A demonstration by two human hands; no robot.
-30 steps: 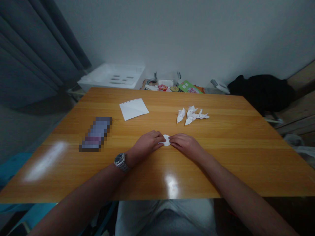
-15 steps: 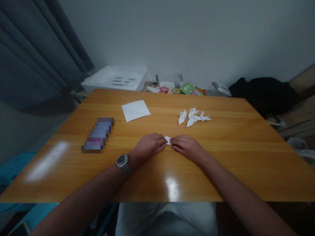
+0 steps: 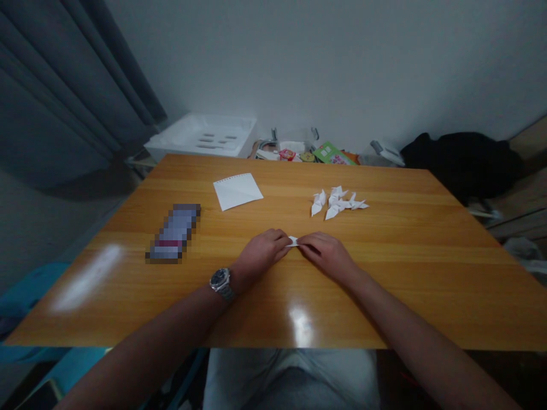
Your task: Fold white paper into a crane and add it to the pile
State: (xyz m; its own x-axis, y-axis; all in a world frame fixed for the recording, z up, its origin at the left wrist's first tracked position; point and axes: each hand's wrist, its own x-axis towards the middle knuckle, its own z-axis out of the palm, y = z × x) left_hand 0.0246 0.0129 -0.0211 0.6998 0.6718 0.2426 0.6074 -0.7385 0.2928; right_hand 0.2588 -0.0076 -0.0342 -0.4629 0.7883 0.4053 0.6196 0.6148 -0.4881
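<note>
A small folded piece of white paper (image 3: 293,241) lies between my hands, low over the wooden table (image 3: 410,256). My left hand (image 3: 267,249), with a metal watch (image 3: 221,279) on its wrist, has its fingers closed on the paper's left end. The right end is pinched by my right hand (image 3: 327,252). Fingertips hide much of the paper. Beyond my right hand rest several folded white paper figures (image 3: 337,203) with pointed tips. A flat white sheet (image 3: 238,191) with a perforated edge lies farther back, left of them.
A blurred-out phone-like device (image 3: 174,233) lies on the left of the table. Past the far edge stand a white plastic tray (image 3: 171,139), a green packet (image 3: 331,152) and other small items. A dark bundle (image 3: 461,162) sits at the back right.
Less of the paper's white surface shows between my fingers, and it looks flatter and narrower. Both hands stay at nearly the same spot; the whole view has shifted slightly.
</note>
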